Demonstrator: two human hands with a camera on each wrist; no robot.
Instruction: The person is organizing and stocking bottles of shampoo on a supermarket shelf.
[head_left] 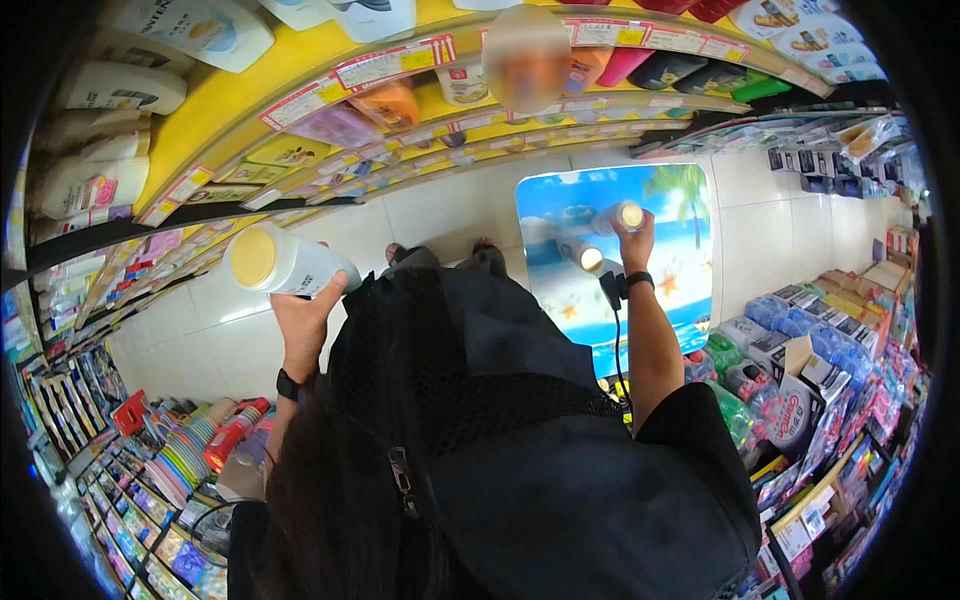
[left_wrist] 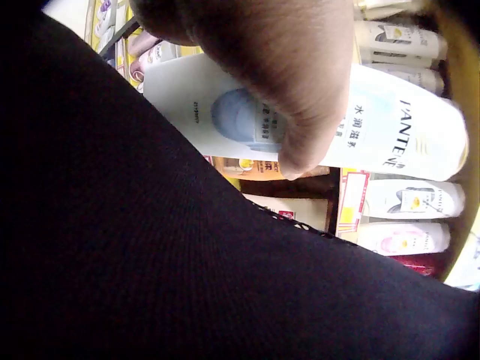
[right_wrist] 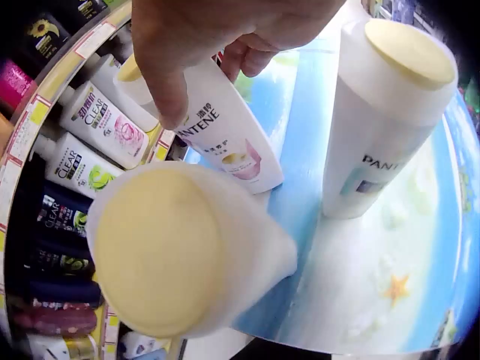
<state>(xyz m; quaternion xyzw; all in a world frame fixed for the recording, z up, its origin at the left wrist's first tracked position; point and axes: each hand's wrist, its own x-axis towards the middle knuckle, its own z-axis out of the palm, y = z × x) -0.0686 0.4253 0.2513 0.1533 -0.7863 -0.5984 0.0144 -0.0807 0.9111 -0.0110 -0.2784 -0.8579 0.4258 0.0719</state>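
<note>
My left hand grips a white Pantene shampoo bottle with a cream cap, out beside the lower shelves. In the left wrist view, the thumb lies across the front of this bottle, over its blue round motif. Over at the beach-print table, my right hand holds another white shampoo bottle, with a pink motif and tilted. A teal-marked bottle stands on the table to its right. In the right wrist foreground is another cream-capped bottle, its label hidden.
Yellow-edged shelves of shampoo bottles run along the front and left. Clear shampoo bottles line the shelf by the table. Goods including packed green bottles crowd the right side, and stacked coloured tubs stand behind at left. Tiled floor lies between.
</note>
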